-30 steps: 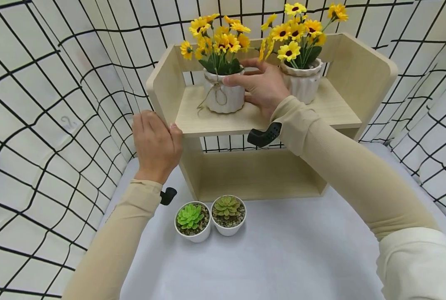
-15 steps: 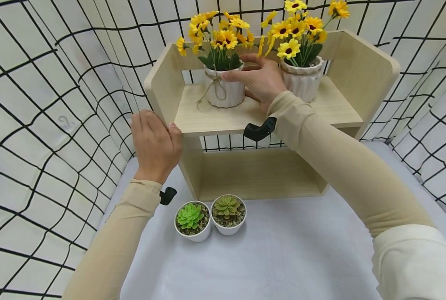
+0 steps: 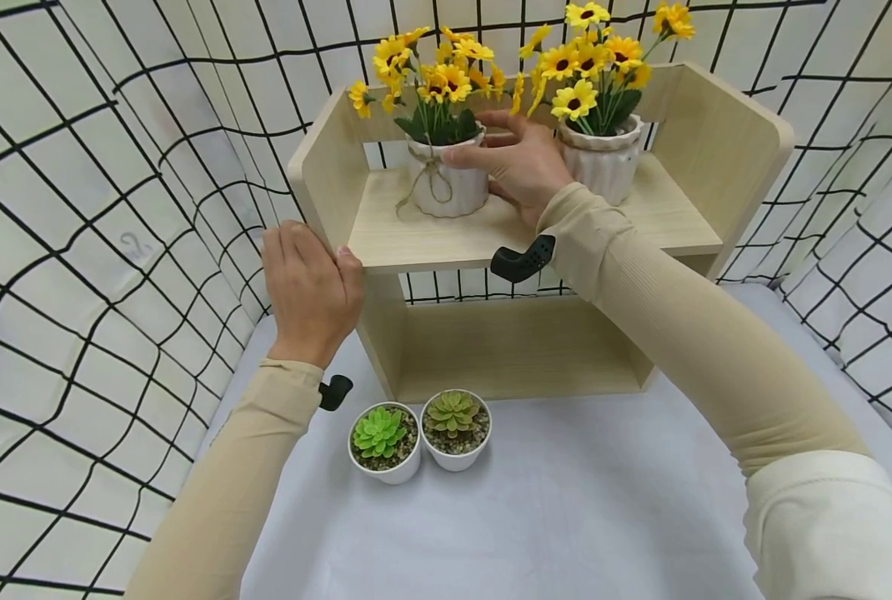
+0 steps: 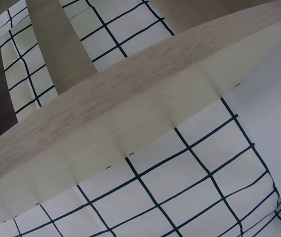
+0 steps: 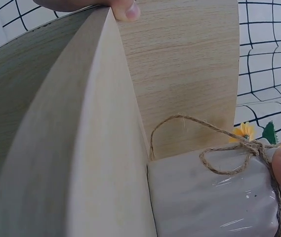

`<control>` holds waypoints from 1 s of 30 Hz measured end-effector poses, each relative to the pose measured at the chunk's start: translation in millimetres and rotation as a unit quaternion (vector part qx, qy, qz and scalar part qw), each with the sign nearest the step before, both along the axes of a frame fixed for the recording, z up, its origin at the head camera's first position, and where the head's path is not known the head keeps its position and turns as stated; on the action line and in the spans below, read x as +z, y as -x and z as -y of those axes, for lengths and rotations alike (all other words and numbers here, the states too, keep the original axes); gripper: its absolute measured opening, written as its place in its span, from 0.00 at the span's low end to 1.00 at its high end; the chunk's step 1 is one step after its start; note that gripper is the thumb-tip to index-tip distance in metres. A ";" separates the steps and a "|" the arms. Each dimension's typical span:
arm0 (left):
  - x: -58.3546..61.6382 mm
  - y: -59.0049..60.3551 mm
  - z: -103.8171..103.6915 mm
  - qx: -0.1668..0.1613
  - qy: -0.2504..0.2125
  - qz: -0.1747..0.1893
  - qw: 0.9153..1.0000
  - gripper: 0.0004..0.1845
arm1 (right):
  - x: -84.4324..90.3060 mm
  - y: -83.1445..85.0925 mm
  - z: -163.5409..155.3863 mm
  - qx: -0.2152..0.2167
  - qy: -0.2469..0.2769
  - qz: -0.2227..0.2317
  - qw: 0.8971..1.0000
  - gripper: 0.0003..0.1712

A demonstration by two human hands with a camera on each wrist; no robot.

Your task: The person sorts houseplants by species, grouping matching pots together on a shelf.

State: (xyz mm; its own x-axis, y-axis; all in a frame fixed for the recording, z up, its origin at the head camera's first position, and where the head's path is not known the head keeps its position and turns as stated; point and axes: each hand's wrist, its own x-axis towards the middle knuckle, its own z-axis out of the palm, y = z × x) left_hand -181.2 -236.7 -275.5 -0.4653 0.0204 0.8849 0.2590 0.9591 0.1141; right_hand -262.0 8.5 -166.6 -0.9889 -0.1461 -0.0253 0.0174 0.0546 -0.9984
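On the upper board of a light wooden shelf (image 3: 416,242), my right hand (image 3: 528,162) holds a white ruffled flowerpot (image 3: 461,187) of yellow artificial flowers, thumb in front near the rim and the other fingers around the right side. Twine is tied in a bow round this pot, seen close up in the right wrist view, where the pot's base meets the board. To the right stands a second white pot (image 3: 603,171) of yellow flowers, just beside my hand. My left hand (image 3: 311,287) grips the shelf's left side panel, thumb on the front edge. Its fingertips are hidden.
Two small white pots hold succulents, a bright green one (image 3: 381,433) and a duller green one (image 3: 453,414), side by side before the shelf's lower left corner. White cloth (image 3: 551,508) covers the table. Black wire grid (image 3: 138,275) stands around the sides and back.
My right hand has shifted the left flowerpot slightly back on the upper board, and its flowers lean a little further left. My left hand has stayed on the side panel.
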 end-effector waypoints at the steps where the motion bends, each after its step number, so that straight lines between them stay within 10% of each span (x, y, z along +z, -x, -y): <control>1: -0.1 0.3 0.2 0.000 0.000 -0.001 1.000 0.20 | 0.0 0.0 0.1 -0.001 0.000 0.000 1.000 0.46; 21: 0.7 -2.4 -0.7 0.003 0.003 -0.004 1.000 0.20 | -1.1 -2.5 0.2 -0.009 -0.004 0.003 1.000 0.45; 30: 1.4 -2.2 -1.8 -0.001 -0.001 0.001 1.000 0.20 | -1.4 -28.9 -15.7 0.017 -0.062 -0.025 0.998 0.50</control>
